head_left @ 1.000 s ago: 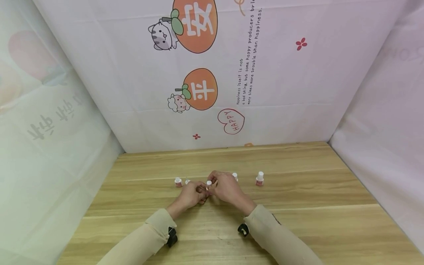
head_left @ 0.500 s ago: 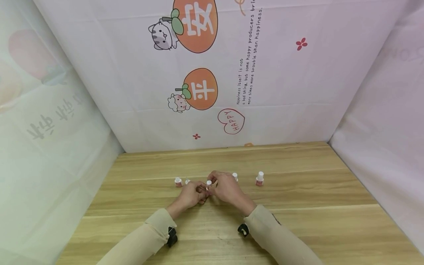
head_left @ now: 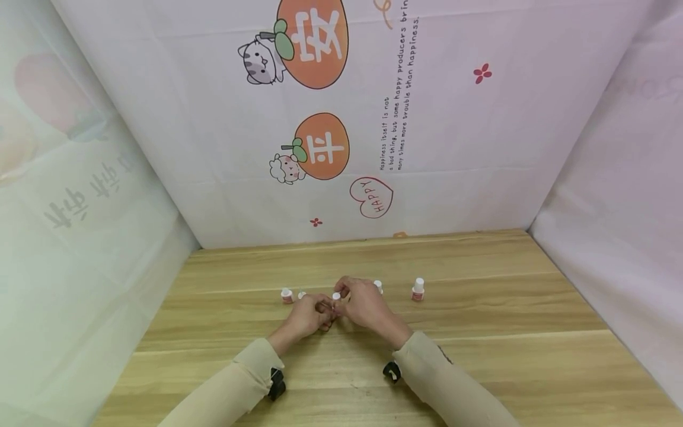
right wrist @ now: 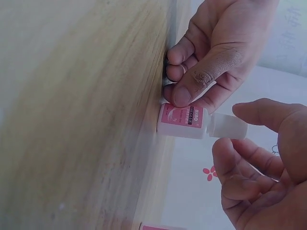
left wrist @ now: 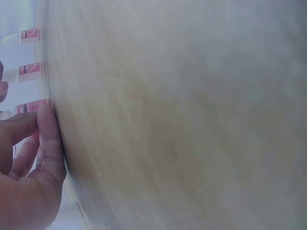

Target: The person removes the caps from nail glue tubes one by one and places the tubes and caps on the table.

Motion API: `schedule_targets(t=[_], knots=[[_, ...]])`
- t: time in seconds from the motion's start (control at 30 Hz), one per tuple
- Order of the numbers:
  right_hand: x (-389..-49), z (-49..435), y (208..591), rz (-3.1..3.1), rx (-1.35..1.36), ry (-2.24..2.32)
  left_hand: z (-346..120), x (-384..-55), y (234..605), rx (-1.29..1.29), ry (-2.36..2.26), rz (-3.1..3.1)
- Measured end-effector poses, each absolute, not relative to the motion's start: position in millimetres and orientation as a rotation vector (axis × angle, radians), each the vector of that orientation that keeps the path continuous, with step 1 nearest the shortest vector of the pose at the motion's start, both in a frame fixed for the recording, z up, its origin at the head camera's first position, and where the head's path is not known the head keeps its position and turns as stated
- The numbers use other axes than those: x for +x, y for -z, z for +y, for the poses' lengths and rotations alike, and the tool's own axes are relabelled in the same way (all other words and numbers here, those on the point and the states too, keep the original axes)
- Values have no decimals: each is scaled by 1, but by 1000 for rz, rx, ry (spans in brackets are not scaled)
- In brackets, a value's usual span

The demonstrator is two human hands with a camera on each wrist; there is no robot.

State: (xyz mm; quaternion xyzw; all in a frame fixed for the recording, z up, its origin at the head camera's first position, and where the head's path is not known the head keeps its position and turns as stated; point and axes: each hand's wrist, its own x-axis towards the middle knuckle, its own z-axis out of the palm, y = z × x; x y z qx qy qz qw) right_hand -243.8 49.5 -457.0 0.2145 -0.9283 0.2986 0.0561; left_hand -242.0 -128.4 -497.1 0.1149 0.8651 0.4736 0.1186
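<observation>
A small glue bottle (right wrist: 181, 122) with a pink label and a white cap (right wrist: 227, 126) stands upright on the table between my hands. My left hand (head_left: 308, 314) holds its body low down, the thumb (right wrist: 183, 95) against the label's edge. Around the cap, the thumb and index finger of my right hand (head_left: 365, 303) come in from opposite sides. In the left wrist view, my left hand (left wrist: 36, 158) has its fingertips right at the bottle's base. The head view shows little more than the cap (head_left: 336, 296), as fingers cover the body.
Similar bottles stand in a rough row: one at far left (head_left: 287, 295), a partly hidden white-topped one (head_left: 302, 295) by my left hand, a bottle (head_left: 378, 287) behind my right hand, and another bottle (head_left: 418, 289) farther right. A printed cloth (head_left: 437, 196) hangs behind the wooden table (head_left: 341, 379).
Both hands stay at the glue bottle with almost no movement. The head view has tilted slightly, so the scene sits a little lower.
</observation>
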Motion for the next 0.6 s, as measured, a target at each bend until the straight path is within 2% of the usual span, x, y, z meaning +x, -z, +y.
schedule_targets(t=[0.6], knots=[[-243,50,458,-2806,682,-903,-128,-240,497,332,-1449,2509]])
